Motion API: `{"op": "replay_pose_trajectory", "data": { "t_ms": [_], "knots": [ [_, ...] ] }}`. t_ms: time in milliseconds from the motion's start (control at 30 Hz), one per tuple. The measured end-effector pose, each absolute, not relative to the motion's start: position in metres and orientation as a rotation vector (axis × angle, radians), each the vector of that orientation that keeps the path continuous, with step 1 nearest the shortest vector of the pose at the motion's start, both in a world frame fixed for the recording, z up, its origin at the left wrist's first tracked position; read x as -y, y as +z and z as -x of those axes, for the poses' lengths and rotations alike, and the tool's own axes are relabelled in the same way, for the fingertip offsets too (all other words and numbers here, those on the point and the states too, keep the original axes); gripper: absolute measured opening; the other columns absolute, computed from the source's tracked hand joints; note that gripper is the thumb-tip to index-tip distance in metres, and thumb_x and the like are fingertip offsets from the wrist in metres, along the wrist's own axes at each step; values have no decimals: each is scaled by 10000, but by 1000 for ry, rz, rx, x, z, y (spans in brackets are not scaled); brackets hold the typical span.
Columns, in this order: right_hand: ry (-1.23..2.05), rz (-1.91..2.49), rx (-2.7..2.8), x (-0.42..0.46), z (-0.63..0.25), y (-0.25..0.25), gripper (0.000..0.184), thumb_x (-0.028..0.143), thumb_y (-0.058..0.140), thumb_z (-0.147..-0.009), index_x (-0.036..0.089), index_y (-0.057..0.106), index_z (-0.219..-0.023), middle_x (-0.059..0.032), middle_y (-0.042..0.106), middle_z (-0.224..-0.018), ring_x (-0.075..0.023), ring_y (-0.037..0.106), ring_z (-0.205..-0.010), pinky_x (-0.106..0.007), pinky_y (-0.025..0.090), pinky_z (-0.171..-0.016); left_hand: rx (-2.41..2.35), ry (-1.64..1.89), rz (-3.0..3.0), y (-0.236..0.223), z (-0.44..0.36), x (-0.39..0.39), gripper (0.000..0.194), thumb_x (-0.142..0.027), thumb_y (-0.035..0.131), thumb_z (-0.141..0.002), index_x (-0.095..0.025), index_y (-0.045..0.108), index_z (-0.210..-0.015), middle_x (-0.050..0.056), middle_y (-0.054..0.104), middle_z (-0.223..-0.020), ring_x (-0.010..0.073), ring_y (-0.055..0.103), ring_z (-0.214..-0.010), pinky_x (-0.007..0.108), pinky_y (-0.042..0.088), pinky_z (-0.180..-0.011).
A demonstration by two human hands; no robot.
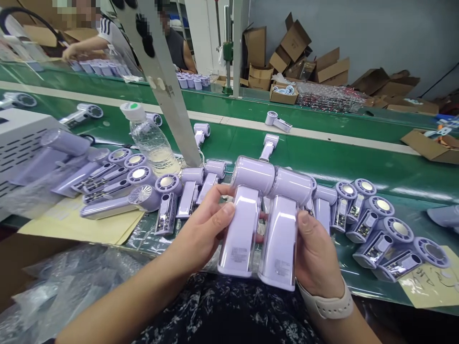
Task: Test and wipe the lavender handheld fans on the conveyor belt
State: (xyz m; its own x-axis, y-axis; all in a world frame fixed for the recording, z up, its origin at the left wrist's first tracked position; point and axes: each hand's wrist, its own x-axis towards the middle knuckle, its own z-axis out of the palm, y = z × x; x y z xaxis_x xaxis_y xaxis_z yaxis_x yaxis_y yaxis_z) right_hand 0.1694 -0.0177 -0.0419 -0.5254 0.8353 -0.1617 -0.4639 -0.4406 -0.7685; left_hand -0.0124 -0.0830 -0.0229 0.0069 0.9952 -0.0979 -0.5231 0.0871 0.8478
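In front, left hand point(202, 227) holds fan point(241, 227); right hand point(319, 255), second fan point(280, 239).

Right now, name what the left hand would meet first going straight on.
The left hand touches the left purple device: that first, then probably the right purple device, though depth is unclear.

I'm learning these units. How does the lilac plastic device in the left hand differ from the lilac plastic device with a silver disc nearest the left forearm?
The held device has a smooth handle face with small print; the disc-faced device shows exposed electronics in its handle. The held device shows its head side-on; the disc-faced device shows its round head face. The left hand holds the first; the second is untouched. Both are lilac.
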Motion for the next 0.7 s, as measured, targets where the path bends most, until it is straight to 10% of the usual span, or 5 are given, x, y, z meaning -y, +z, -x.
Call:
{"op": "replay_pose_trajectory", "data": {
  "t_ms": [300,500,700],
  "knots": [
    [1958,778,890,21,-167,-45,295,480,812,-834,189,824,-879,-66,807,-825,-217,738,-750,-322,626,-724,-1089,1452,-744,-37,7,68,551,-414,756,-803,-216,448,-1215,36,690,-925,214,702,-799,365,595,-747],
    [1967,756,999,28,-158,-56,204,413,824,-843,237,826,-946,-20,782,-819,-172,683,-705,-284,578,-693,-1602,1645,-1126,-49,7,56,917,-414,948,-576,-228,410,-1296,109,614,-1206,342,627,-1143,480,518,-979],
    [1907,805,1011,26,-162,-60,212,409,833,-830,239,826,-956,-22,783,-880,-210,704,-877,-336,567,-872,-1414,1847,-846,-46,33,39,558,-541,711,-820,-230,452,-1204,40,639,-923,223,660,-773,376,574,-676]
  ]
}}
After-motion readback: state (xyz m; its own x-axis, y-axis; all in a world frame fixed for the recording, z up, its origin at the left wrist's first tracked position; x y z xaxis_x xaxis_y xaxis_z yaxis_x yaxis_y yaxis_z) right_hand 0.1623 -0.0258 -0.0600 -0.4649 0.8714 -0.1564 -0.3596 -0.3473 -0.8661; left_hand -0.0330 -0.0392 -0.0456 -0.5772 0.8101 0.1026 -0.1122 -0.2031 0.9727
